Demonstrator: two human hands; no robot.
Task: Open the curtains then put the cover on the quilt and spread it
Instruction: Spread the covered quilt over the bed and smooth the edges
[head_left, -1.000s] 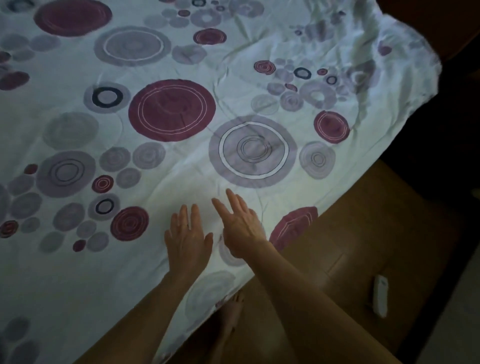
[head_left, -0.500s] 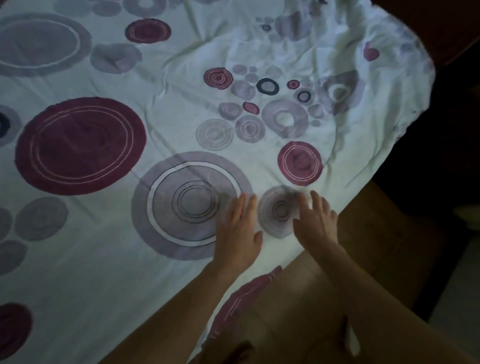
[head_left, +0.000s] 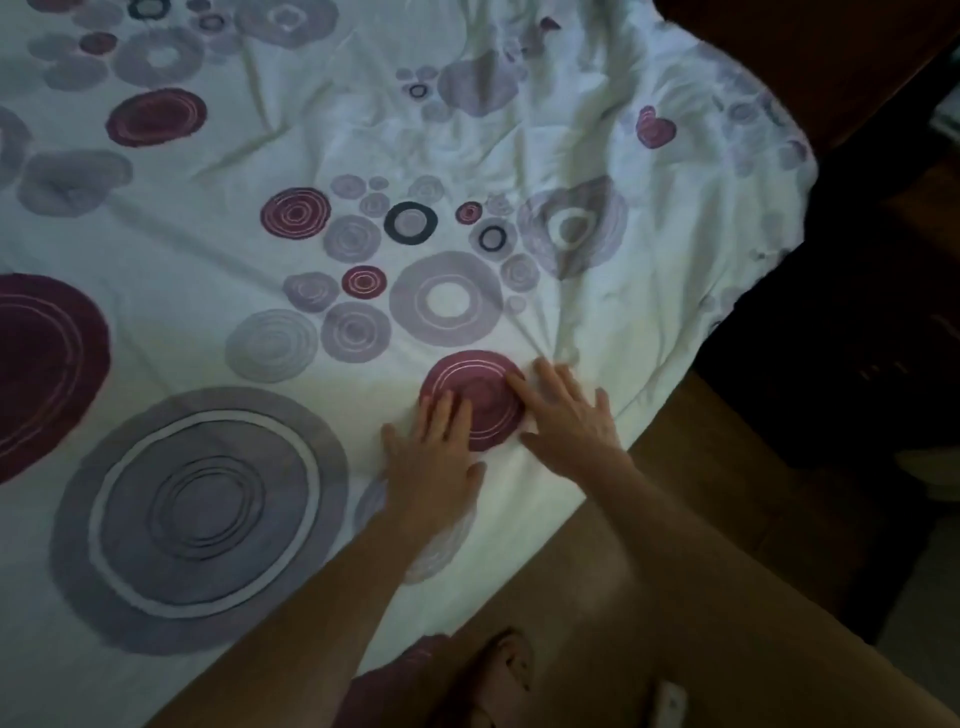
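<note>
Near the bed's lower right edge, both hands lie flat on the quilt cover (head_left: 322, 156), a white cloth printed with rings and discs in maroon, grey-lilac and dark navy. The left hand (head_left: 434, 460) rests palm down with its fingers straight and slightly spread, the fingertips reaching the lower left rim of a maroon disc (head_left: 480, 395) marked with thin pale rings. The right hand (head_left: 574, 413) lies just beside it, also palm down and released, fingers splayed; its index finger crosses the disc's upper right rim while the outer fingers point toward the cloth's edge. Neither hand grips or pinches anything — the straight fingers only press on the fabric. Creases fan out from a spot just above the right hand, and the cover looks rumpled toward the far right corner, where it hangs over the side. To the left it lies smoother, with a large grey ringed circle (head_left: 200, 519) well apart from the hands. Below the edge is a brown wooden floor (head_left: 727, 493), with a bare foot (head_left: 506, 675) near the bottom of the view and a small white object (head_left: 670, 704) beside it — too dim to identify. No writing or label can be read anywhere.
</note>
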